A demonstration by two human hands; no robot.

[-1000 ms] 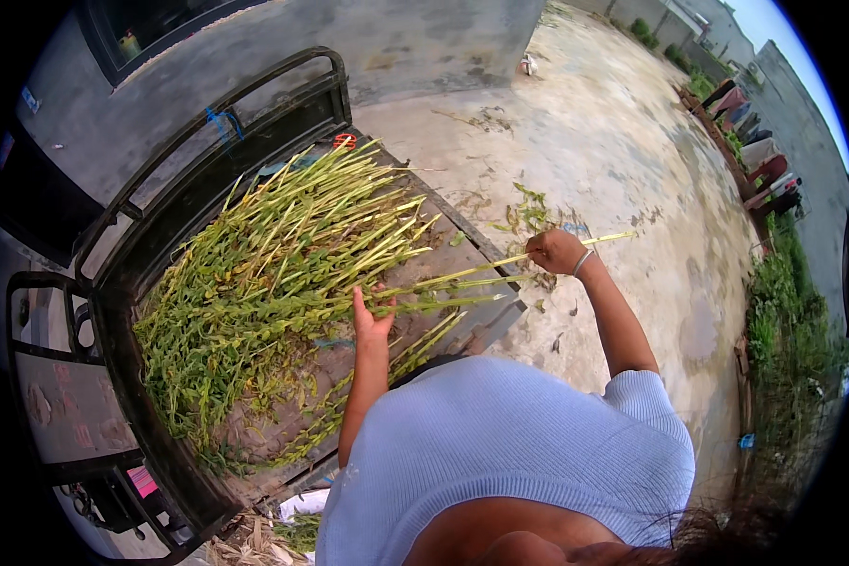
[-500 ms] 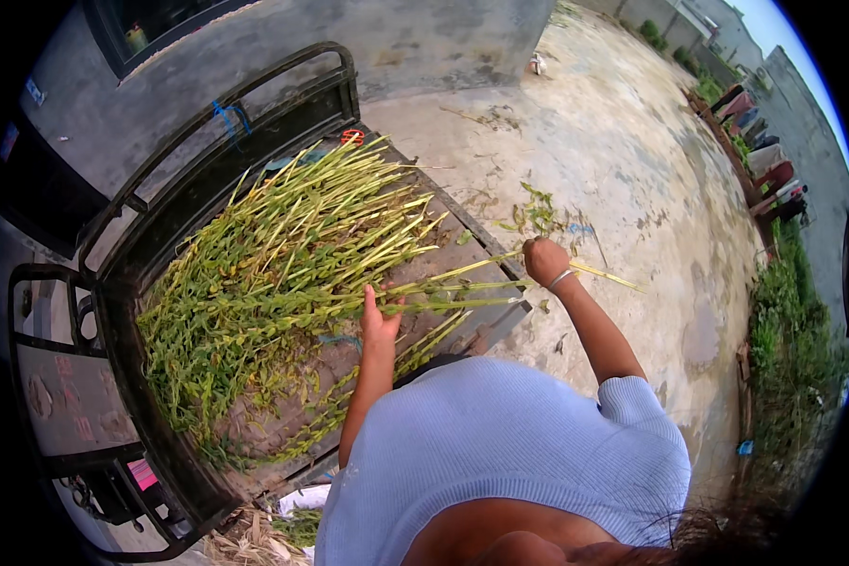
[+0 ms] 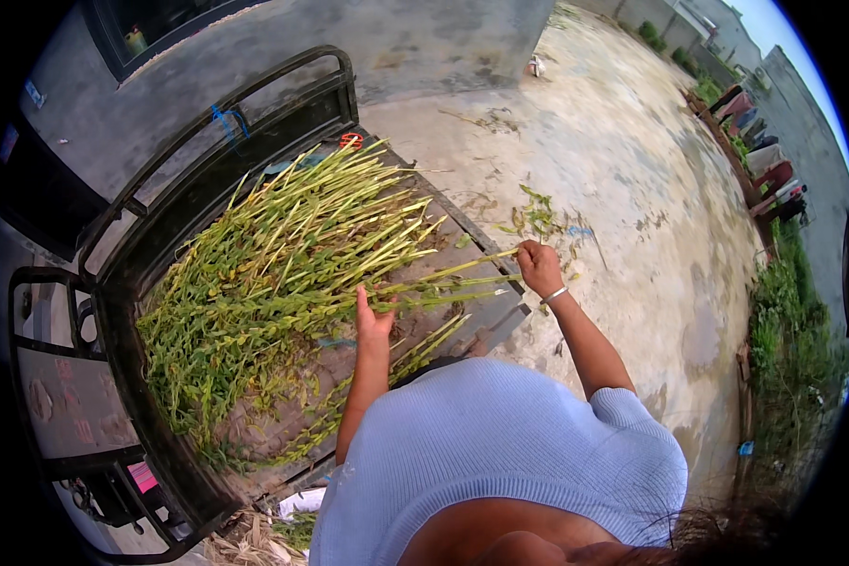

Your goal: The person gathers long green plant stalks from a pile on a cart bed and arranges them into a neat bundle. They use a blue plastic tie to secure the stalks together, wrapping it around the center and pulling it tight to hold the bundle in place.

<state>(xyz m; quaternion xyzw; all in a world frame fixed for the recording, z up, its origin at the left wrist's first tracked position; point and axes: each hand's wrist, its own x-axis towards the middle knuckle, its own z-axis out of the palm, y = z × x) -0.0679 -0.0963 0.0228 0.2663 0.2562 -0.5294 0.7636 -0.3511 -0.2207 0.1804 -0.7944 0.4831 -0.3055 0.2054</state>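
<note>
Cut green-yellow plant stalks (image 3: 292, 226) with leaves and pods lie in a thick layer on a cart bed (image 3: 344, 363), their bare pale ends toward the right. My left hand (image 3: 374, 321) is at the near side of the layer, thumb raised, loosely around a few stalks that run on to the right. My right hand (image 3: 540, 269), with a metal bangle at the wrist, is closed on the end of one long stalk beyond the bed's edge. Two more stalk ends stick out just below it. A few separate stalks (image 3: 424, 344) lie nearer my body.
A dark metal rail (image 3: 217, 118) with blue cord tied to it borders the bed's far left. Red-handled scissors (image 3: 351, 141) lie in the bed's far corner. Leafy scraps (image 3: 538, 212) are scattered on the concrete floor (image 3: 623, 170). Clothes (image 3: 774, 170) hang along the right wall.
My right hand has shifted slightly nearer, and the pale stalk piece that stuck out to its right is no longer seen. My left hand has moved slightly left.
</note>
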